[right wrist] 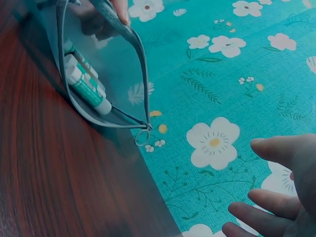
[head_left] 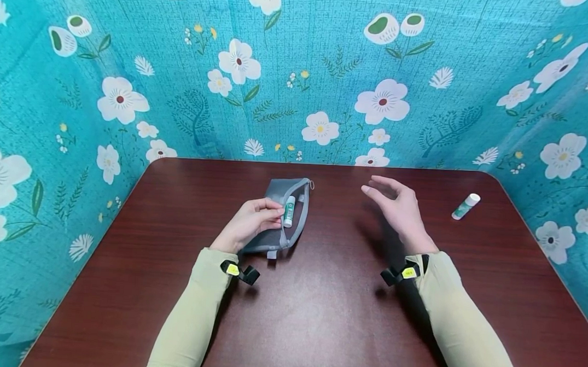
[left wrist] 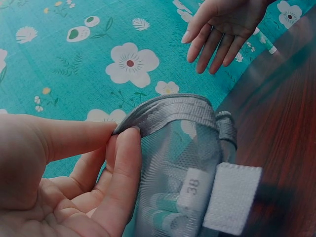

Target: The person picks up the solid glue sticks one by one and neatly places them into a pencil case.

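Note:
My left hand (head_left: 252, 221) pinches the zipped edge of a grey mesh zipper pouch (left wrist: 163, 148) between thumb and fingers. The pouch's mouth gapes, and green-and-white glue sticks (right wrist: 89, 89) lie side by side inside, seen best in the right wrist view. One glue stick (head_left: 289, 212) shows through the opening in the head view. To the right of the pouch, my right hand (head_left: 396, 207) hovers over the table with thumb and fingers spread apart, holding nothing. Another glue stick (head_left: 466, 206) lies on the table farther right, beyond that hand.
The dark red wooden table (head_left: 327, 316) runs back to a turquoise flowered cloth (head_left: 298, 79) that hangs behind it and at both sides. A ring pull (right wrist: 142, 137) sits at one end of the pouch's zip, and a pale fabric tab (left wrist: 232, 197) at the other.

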### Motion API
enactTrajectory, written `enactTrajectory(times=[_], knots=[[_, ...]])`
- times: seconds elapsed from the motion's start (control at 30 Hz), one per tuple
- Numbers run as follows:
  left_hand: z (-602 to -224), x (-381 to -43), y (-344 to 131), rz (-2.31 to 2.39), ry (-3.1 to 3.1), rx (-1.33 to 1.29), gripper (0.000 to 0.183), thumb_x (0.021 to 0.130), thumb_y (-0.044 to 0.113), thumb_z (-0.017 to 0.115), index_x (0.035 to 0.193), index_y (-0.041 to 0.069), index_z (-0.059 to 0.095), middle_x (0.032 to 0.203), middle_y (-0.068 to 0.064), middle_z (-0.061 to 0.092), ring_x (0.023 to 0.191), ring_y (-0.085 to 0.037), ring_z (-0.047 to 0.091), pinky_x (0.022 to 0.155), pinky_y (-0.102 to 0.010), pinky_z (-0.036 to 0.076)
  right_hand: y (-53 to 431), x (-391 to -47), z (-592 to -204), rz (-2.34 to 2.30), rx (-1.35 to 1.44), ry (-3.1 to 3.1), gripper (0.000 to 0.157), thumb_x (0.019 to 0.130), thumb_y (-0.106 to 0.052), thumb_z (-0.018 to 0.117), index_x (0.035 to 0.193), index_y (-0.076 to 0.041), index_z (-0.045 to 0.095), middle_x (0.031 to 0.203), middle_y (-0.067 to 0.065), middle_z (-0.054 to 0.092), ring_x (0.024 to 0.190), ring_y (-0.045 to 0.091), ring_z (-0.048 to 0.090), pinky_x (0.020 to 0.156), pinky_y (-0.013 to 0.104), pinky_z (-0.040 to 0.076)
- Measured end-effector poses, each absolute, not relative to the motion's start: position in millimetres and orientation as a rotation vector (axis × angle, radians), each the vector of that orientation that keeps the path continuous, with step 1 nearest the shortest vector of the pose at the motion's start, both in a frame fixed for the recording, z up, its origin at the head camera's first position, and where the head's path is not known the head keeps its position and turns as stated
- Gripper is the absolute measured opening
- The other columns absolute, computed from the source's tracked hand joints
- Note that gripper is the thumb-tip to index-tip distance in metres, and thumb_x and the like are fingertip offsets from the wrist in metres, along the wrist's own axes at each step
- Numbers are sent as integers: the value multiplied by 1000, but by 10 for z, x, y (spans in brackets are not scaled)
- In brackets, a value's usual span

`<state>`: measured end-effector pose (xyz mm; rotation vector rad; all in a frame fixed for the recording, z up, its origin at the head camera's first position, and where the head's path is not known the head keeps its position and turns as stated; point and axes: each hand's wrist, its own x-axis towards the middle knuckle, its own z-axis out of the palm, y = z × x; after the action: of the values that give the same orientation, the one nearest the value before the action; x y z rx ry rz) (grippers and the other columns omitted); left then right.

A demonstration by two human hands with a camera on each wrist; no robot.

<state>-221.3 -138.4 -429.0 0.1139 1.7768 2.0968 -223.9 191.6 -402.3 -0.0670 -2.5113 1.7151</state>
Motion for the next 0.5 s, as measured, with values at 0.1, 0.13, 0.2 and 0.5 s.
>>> enactTrajectory(times=[0.1,0.13,0.2,0.5], knots=[[-4294,-2212,-1387,2098,1773,109,24,90,6,62,109,-8,58,107,-30,52,77,-19,61,78,-33,54,1952,-2232,-4018,1713,-81,-2509,60,78,-50,71,128,-18,58,123,2,59,110,15,53,89,36,46],[-4294,-2212,-1388,2098,1773,108,24,90,6,62,110,-8,58,109,-31,51,77,-19,61,78,-33,54,1963,-2229,-4015,1710,-84,-2508,61,78,-50,71,128,-18,58,123,2,59,111,16,53,89,36,47],[-4294,-2211,-1386,2099,1770,110,26,91,6,61,111,-10,56,110,-32,50,77,-19,61,78,-32,54,1987,-2221,-4007,1706,-88,-2501,61,78,-50,71,128,-18,58,124,2,58,112,16,53,89,36,47],[-4290,-2211,-1382,2097,1790,122,29,90,6,62,112,-12,55,102,-23,56,77,-18,61,78,-32,54,2116,-2193,-3951,1636,-111,-2480,60,79,-50,69,130,-20,57,125,2,58,114,16,52,84,28,48]])
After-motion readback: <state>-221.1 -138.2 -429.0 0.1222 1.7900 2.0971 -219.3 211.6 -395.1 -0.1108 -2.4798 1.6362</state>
